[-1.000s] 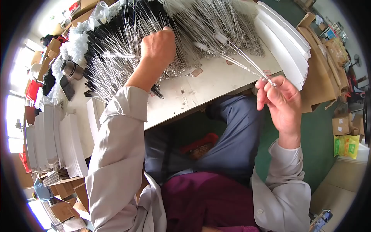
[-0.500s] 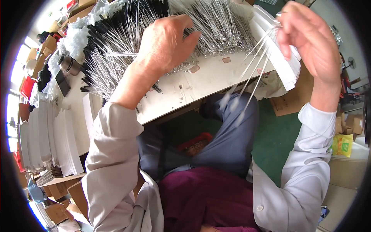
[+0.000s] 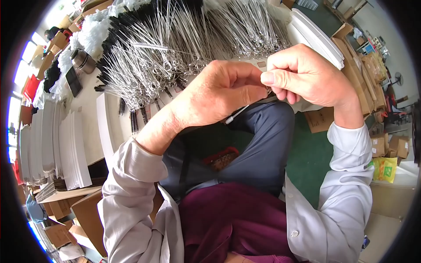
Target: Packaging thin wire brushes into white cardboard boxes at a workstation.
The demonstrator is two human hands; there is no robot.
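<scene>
Both hands meet in front of my chest, near the table's front edge. My left hand (image 3: pixel 223 92) is closed, thumb and fingers pressed together at the tips. My right hand (image 3: pixel 311 81) pinches from the other side, its thumb almost touching the left fingertips. Between them shows a small bit of metal at the ends of thin wire brushes; most of it is hidden by the fingers. One thin brush (image 3: pixel 237 115) with a whitish tip sticks out below my left hand. Behind the hands lies a big heap of wire tube brushes (image 3: pixel 144 83) with looped metal ends and black bristles.
White curved strips stand stacked at the left (image 3: pixel 52 144), and more white strips (image 3: pixel 318 37) lie at the right rear. A metal flask (image 3: pixel 82 60) and a dark phone (image 3: pixel 73 82) sit on the table at left. Cardboard boxes (image 3: pixel 397 147) stand at right.
My right hand has come down and left from the upper right, with the thin white-tipped brushes. My left hand has moved right and down from over the heap to meet it.
</scene>
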